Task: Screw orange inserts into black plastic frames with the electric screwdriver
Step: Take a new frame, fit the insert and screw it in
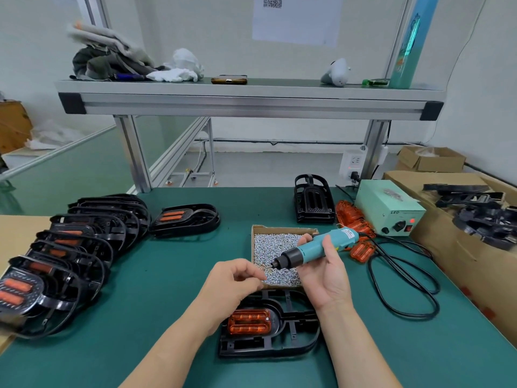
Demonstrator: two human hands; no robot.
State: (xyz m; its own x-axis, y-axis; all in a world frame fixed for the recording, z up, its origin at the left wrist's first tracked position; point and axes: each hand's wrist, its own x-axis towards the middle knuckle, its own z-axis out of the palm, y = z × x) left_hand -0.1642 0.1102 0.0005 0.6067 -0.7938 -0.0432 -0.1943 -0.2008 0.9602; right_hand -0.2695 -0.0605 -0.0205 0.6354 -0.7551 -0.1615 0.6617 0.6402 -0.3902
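The orange insert (249,322) sits nested in its black frame (268,345) at lower centre on the surface (167,289), ready for fastening. Just above, the right hand (324,275) has its fingers clamped round the electric screwdriver (313,249). The bit tilts toward the left hand (232,281), whose fingers pinch together, apparently on a screw from the cardboard tray (282,227).

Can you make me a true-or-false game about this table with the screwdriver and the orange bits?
1. The right hand holds the teal screwdriver. True.
2. The cardboard box is empty. False: it is full of silver screws.
3. The black frame under the hands has an orange insert in it. True.
4. The long row of frames lies on the right side. False: it lies on the left.
5. The green power box shows no light. False: a red light glows on its front.
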